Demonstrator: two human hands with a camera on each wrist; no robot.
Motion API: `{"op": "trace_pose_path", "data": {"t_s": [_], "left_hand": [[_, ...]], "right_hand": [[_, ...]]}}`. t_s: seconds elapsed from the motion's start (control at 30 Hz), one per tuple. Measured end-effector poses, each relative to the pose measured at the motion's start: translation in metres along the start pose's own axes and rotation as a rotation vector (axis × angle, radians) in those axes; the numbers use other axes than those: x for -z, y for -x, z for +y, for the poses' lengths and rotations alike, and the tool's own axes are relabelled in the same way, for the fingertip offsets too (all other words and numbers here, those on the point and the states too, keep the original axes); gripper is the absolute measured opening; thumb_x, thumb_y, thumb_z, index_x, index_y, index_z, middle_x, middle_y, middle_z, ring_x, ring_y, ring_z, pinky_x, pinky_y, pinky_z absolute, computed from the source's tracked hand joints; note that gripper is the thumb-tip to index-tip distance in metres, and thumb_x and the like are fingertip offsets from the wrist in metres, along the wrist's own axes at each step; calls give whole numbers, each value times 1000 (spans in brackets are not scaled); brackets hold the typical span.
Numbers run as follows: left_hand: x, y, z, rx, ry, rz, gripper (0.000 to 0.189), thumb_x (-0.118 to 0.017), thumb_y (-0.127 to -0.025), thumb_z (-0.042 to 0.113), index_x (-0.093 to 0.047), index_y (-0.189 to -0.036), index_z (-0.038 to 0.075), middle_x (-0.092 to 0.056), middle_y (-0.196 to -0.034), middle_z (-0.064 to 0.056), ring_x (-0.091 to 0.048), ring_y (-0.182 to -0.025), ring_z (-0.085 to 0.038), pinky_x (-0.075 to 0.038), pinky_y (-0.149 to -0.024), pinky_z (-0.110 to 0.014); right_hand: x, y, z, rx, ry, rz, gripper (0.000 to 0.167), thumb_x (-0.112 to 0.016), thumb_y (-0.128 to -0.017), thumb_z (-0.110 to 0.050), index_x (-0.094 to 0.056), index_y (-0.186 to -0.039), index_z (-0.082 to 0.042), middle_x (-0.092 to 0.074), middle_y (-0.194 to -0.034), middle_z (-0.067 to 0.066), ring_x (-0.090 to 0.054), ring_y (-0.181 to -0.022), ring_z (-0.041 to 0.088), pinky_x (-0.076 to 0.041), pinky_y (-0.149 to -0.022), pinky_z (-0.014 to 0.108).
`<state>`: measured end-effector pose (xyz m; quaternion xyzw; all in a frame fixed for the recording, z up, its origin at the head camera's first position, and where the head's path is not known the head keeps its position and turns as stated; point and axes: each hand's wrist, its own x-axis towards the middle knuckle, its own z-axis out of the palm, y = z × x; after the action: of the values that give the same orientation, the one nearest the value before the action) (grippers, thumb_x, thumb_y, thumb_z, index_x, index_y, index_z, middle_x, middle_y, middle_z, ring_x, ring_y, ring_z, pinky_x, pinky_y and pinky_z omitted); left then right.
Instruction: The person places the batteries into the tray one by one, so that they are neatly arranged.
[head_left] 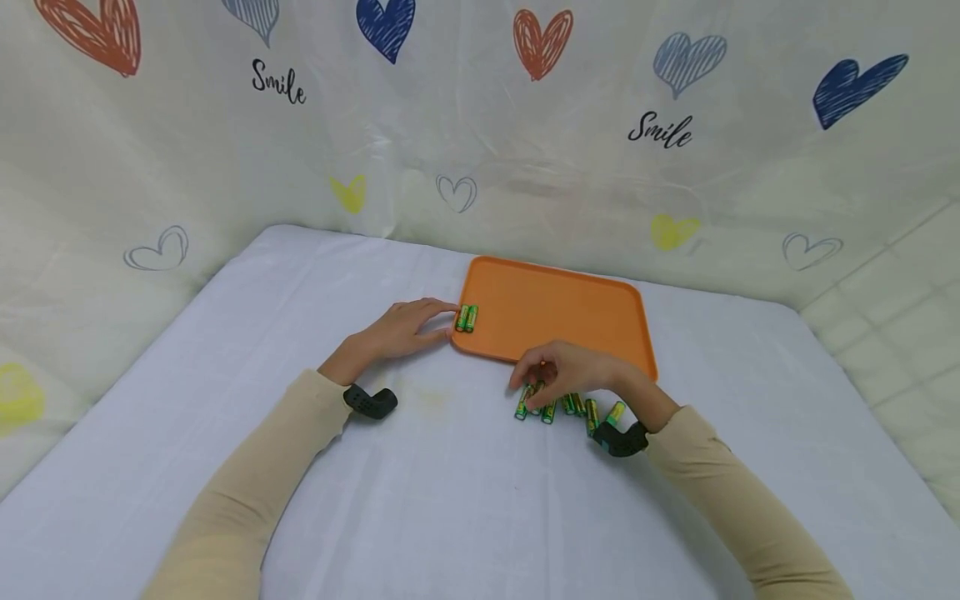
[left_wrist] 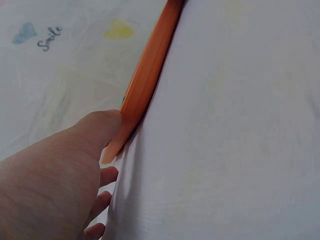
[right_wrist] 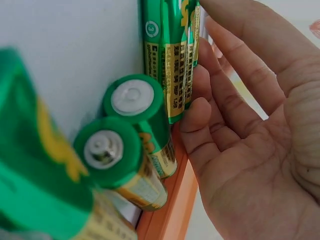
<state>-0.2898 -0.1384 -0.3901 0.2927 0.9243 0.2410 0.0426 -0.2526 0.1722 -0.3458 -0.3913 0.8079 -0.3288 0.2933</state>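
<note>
At the left edge of the orange tray (head_left: 555, 304), my left hand (head_left: 401, 329) touches the rim with fingers and thumb spread. In the left wrist view its thumb lies against the tray's side. Two green-and-yellow batteries (head_left: 471, 319) lie side by side on the tray, just inside that edge. My right hand (head_left: 566, 369) is bent over a group of batteries on the table in front of the tray. Its thumb and index finger pinch the leftmost battery (head_left: 521, 412). Close up in the right wrist view, other batteries (right_wrist: 127, 162) are beside the palm; the exact fingertip contact is hidden.
A white cloth (head_left: 450, 500) covers the table. More batteries (head_left: 592, 414) lie under and near the right wrist, close to its black wrist device (head_left: 621, 440). Behind the tray hangs a pale curtain (head_left: 525, 167) printed with hearts.
</note>
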Motion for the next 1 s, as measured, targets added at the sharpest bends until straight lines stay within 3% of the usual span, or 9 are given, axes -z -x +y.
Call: {"op": "trace_pose_path", "data": {"t_s": [0.5,0.8,1.0], "left_hand": [[1,-1,0,6,5,1,54,-49,-101,44,-40,-150,21,-43,-150,-3,-33,-142,-22,-25,-111,-50],[-1,-1,-2,1,-6,3,55,-50,-101,44,-39,-150,21,-43,-150,-3,-34,-142,-22,-25,-111,-51],[-1,-1,0,8,-5,0,55,-50,-101,44,-40,-150,21,-43,-150,-3,-34,-141,-22,-25,-111,-51]], "right_hand": [[-4,1,-2,63,18,-77,19,-77,-85,-13,-75,-103,-9,-66,-109,3,-56,-101,20,-47,-78,26],[-8,1,-2,62,37,-59,18,-75,-87,-12,-73,-104,-10,-67,-106,1,-57,-95,19,-49,-83,27],[-10,0,1,71,51,-26,17,-74,-88,-14,-71,-105,-11,-65,-105,1,-54,-90,19,-47,-79,25]]}}
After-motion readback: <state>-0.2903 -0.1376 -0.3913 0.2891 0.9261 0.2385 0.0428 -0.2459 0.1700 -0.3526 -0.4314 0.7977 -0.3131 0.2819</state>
